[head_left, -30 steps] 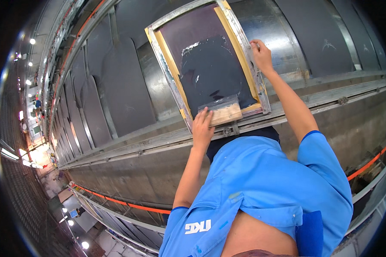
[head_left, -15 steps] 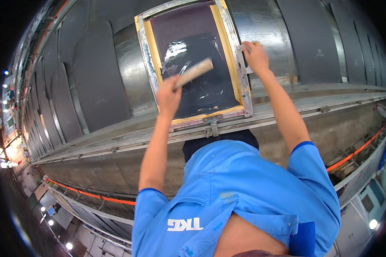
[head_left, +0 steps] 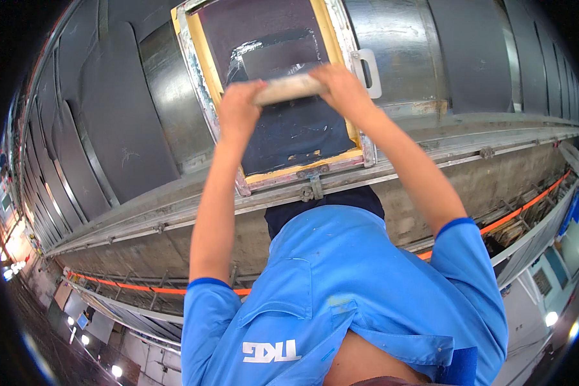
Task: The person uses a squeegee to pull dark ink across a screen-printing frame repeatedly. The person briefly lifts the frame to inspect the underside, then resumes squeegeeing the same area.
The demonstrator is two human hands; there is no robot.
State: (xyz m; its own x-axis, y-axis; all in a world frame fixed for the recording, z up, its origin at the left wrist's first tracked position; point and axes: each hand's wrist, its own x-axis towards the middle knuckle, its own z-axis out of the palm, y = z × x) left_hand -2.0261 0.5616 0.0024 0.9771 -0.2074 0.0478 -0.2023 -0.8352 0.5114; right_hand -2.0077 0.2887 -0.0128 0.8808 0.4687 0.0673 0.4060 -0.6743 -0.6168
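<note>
Both my hands grip a squeegee with a pale wooden handle (head_left: pixel 288 89). My left hand (head_left: pixel 240 109) closes round its left end, and my right hand (head_left: pixel 342 89) round its right end. It lies across a screen-printing frame (head_left: pixel 197 83), roughly level from side to side. Wet dark ink (head_left: pixel 257 46) shines on the mesh beyond the squeegee. Nearer me, the dark mesh (head_left: pixel 283 132) looks duller, with small light specks. Yellow tape (head_left: pixel 331 35) lines the inside of the frame. The squeegee's blade is hidden under the handle and blurred.
A white loop handle (head_left: pixel 370 73) sticks out from the frame's right side. A metal clamp (head_left: pixel 312 186) sits at its near edge, by a long metal rail (head_left: pixel 424 156). Dark sheets (head_left: pixel 119 122) lie along the metal table on both sides. An orange strip (head_left: pixel 527 204) runs behind me.
My right hand has left the frame's right side and taken hold of the squeegee's right end. The squeegee, held by my left hand alone before, has turned from slanted to nearly level.
</note>
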